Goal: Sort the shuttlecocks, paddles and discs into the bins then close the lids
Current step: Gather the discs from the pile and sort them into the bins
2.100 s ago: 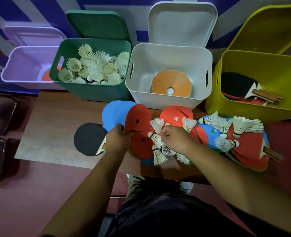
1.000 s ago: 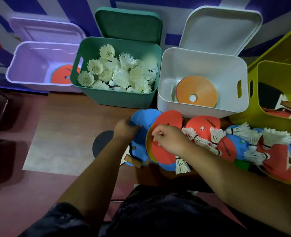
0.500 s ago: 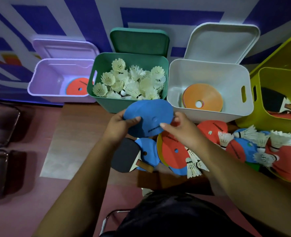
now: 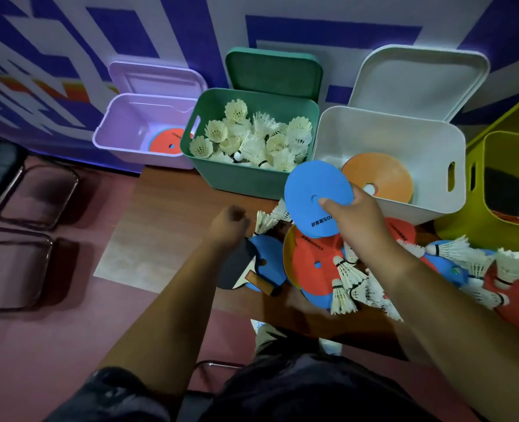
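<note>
My right hand grips a blue disc, held up at the near left corner of the white bin, which holds orange discs. My left hand hovers over the table with its fingers curled and nothing in it. Below it lies a black paddle on another blue disc. Red discs and loose shuttlecocks are heaped under my right arm. The green bin is full of shuttlecocks. A red disc lies in the purple bin. The yellow bin holds paddles.
All four bin lids stand open against the blue-and-white wall. Metal chair frames stand on the floor at the left. The wooden table has bare surface left of the pile.
My left hand has let go of the blue disc and dropped back with curled fingers. My right hand has carried the disc up and right toward the white bin.
</note>
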`<state>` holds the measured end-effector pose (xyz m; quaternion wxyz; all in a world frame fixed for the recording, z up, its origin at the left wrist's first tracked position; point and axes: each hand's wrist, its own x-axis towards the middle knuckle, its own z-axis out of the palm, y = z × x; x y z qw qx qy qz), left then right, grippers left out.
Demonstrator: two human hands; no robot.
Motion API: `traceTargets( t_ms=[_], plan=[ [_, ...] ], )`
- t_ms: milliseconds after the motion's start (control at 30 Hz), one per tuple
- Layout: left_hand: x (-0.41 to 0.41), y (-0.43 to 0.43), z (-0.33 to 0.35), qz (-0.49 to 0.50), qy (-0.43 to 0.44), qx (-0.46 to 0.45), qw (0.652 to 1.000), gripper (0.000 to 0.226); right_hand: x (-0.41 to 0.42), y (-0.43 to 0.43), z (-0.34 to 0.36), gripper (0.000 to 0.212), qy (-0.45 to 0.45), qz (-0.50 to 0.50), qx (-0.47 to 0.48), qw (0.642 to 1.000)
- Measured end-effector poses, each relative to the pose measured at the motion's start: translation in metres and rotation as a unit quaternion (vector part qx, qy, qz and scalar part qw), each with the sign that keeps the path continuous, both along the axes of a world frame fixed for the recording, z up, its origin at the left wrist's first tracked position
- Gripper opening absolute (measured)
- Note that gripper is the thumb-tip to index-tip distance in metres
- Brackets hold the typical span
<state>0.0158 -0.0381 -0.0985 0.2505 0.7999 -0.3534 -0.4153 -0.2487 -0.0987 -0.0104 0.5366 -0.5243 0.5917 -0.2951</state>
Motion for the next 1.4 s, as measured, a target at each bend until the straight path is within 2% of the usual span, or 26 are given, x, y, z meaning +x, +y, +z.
traceTargets(
  t_ms=[100, 200, 300, 367, 467, 533, 600, 700, 833, 1000, 1100, 1200, 1333, 1400],
  plan=[
    [-0.008, 0.007, -0.021, -0.115, -0.111, 0.074, 0.984, 0.044, -0.018, 0.007, 0.002, 0.039, 0.017, 0.017, -0.009, 1.000],
    [-0.017, 0.007, -0.040, -0.156, -0.190, 0.112, 0.963, 0.040, -0.035, 0.017, -0.001, 0.034, 0.037, 0.025, -0.004, 0.999],
    [-0.021, 0.003, -0.057, -0.223, -0.272, 0.168, 0.921, 0.051, -0.050, 0.027, -0.008, 0.028, 0.050, 0.024, 0.010, 0.998],
    [-0.023, 0.001, -0.063, -0.228, -0.300, 0.186, 0.907, 0.056, -0.058, 0.031, -0.013, 0.027, 0.058, 0.020, 0.024, 0.998],
    [-0.024, 0.000, -0.065, -0.237, -0.337, 0.191, 0.891, 0.059, -0.067, 0.036, -0.019, 0.025, 0.068, 0.015, 0.032, 0.997],
    [-0.025, 0.000, -0.063, -0.246, -0.349, 0.186, 0.885, 0.050, -0.069, 0.038, -0.021, 0.025, 0.069, 0.014, 0.033, 0.997],
    [-0.022, 0.000, -0.062, -0.259, -0.369, 0.165, 0.877, 0.039, -0.069, 0.039, -0.021, 0.025, 0.063, 0.015, 0.037, 0.997],
    [-0.021, 0.006, -0.059, -0.272, -0.389, 0.104, 0.874, 0.038, -0.066, 0.038, -0.022, 0.028, 0.051, 0.027, 0.043, 0.997],
    [-0.026, 0.017, -0.045, -0.223, -0.358, 0.037, 0.906, 0.018, -0.059, 0.033, -0.023, 0.030, 0.051, 0.044, 0.042, 0.997],
    [-0.022, 0.029, -0.027, -0.107, -0.318, 0.015, 0.942, 0.021, -0.055, 0.027, -0.020, 0.025, 0.055, 0.046, 0.020, 0.997],
    [-0.017, 0.028, -0.011, -0.040, -0.292, 0.002, 0.956, 0.010, -0.054, 0.026, -0.017, 0.023, 0.049, 0.049, 0.019, 0.997],
    [-0.020, 0.023, 0.008, 0.023, -0.211, -0.086, 0.973, 0.014, -0.054, 0.026, -0.014, 0.025, 0.037, 0.048, 0.024, 0.998],
    [-0.036, 0.021, 0.043, 0.103, -0.138, -0.192, 0.966, 0.011, -0.056, 0.026, -0.001, 0.022, 0.011, 0.072, 0.027, 0.997],
    [-0.036, 0.021, 0.052, 0.131, -0.115, -0.209, 0.962, 0.013, -0.057, 0.025, 0.009, 0.025, -0.036, 0.089, 0.037, 0.995]
  ],
)
